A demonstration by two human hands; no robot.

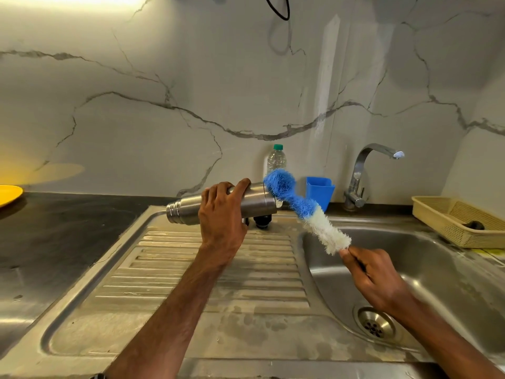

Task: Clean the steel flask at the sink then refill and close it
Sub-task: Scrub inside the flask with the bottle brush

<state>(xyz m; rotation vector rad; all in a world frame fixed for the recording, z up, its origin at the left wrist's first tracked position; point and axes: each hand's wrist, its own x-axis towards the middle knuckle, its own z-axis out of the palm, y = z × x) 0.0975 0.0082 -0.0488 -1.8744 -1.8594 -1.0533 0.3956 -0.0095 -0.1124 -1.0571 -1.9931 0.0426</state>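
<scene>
Uncapped steel flask (257, 203) horizontal above the drainboard (259, 269), blue-and-white brush (303, 212) bent against its wide end

Across the back runs a pale marble-look wall (191, 77) veined in grey, with a warm glow of light in the upper left corner. A loop of black cable (284, 12) hangs down at the top centre. At the far left edge a yellow plate (9, 195) sits on the dark countertop (68, 228), only part of it in frame. Near the middle, against the wall, stands a clear plastic bottle (276, 160) with a green cap (278, 147), and just to its right a blue plastic container (321, 191). On the right side rests a beige lattice basket (448, 233) with something small and dark (475, 225) inside, too indistinct to name.
</scene>
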